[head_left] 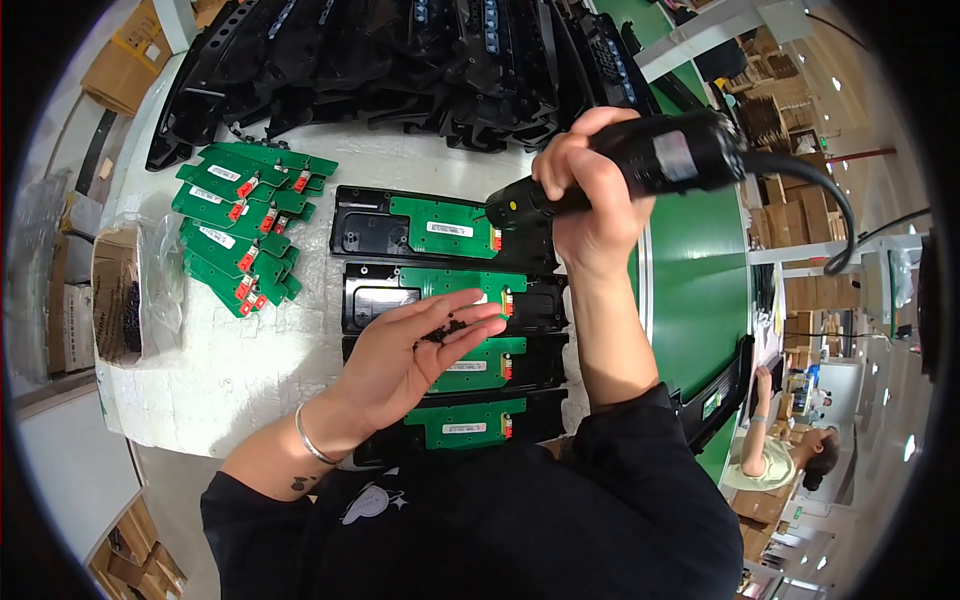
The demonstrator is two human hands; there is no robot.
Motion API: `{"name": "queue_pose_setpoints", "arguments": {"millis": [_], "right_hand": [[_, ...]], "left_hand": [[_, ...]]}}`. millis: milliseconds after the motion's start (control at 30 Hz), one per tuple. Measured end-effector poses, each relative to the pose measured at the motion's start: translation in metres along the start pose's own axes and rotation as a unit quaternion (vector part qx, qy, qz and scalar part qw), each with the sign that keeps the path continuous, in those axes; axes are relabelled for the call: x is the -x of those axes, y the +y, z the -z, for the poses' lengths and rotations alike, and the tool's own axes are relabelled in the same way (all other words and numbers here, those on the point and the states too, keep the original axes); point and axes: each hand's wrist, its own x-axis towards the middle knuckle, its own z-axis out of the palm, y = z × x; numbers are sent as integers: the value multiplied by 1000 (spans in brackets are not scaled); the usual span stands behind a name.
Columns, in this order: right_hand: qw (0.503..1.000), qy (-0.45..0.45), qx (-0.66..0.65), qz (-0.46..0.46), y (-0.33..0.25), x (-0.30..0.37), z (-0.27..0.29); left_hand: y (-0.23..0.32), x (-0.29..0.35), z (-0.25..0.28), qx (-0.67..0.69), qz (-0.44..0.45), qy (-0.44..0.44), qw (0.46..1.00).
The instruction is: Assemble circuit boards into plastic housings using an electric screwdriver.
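Observation:
My right hand [603,205] is wrapped round a black electric screwdriver [645,160], held nearly level with its tip pointing left. The tip is over the right part of a green circuit board [425,212], which lies in the farthest black plastic housing [362,228]. Palm up, my left hand [385,362] carries a small heap of black screws [447,329] on its fingers. It hovers above the second housing [368,290] and partly hides the third. Several such housings lie in a column, each with a green board bearing a white label and a red connector.
Loose green boards [215,215] are stacked at the left. Beside them stands an open carton [118,290] with dark small parts. Black plastic frames [380,75] are piled at the back. A green conveyor [690,300] runs along the right, with another person [775,455] beyond it.

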Motion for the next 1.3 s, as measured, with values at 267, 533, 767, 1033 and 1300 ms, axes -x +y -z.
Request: {"name": "queue_pose_setpoints", "arguments": {"millis": [267,533,767,1033,1300], "right_hand": [[999,21,12,-23,6,-4,8],[996,3,75,-48,8,-9,3],[994,-10,91,-54,7,-11,-1],[987,-129,-91,39,-55,21,-18],[971,-206,-120,21,-85,43,-23]], "left_hand": [[-4,3,1,-67,-8,-24,997],[-6,2,9,-86,-22,-22,996],[-6,1,9,-70,-20,12,997],[-5,2,12,-45,-62,42,996],[-5,3,13,28,-54,-5,998]]}}
